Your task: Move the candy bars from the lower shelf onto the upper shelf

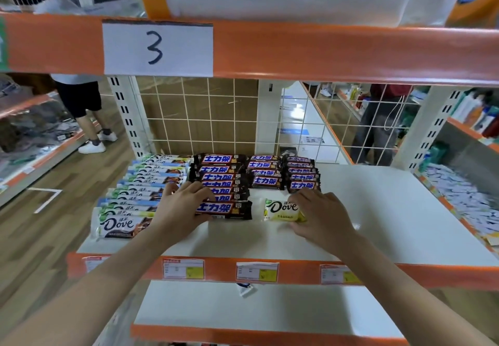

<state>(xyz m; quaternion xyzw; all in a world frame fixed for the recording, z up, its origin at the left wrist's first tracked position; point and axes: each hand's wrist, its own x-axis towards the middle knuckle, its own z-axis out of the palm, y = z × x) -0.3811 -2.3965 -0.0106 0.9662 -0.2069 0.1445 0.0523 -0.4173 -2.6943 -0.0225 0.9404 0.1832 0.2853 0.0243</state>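
Note:
Rows of candy bars lie on the white upper shelf (378,210): a column of Dove bars (121,225) at the left, a column of dark Snickers bars (218,169) in the middle, and shorter stacks (302,177) behind. My left hand (183,208) rests on the left end of the front Snickers bar (229,210), fingers curved over it. A small white Dove bar (280,209) lies flat on the shelf, and my right hand (321,214) holds its right end. The lower shelf (243,310) shows only a small wrapper scrap (246,289) near its back.
A wire grid (216,113) backs the shelf. An orange beam with a "3" label (158,47) runs overhead, plastic-wrapped rolls above it. Price tags (258,271) line the shelf's front edge. A person (81,97) stands at the left; another shelf with packets (456,183) is at the right.

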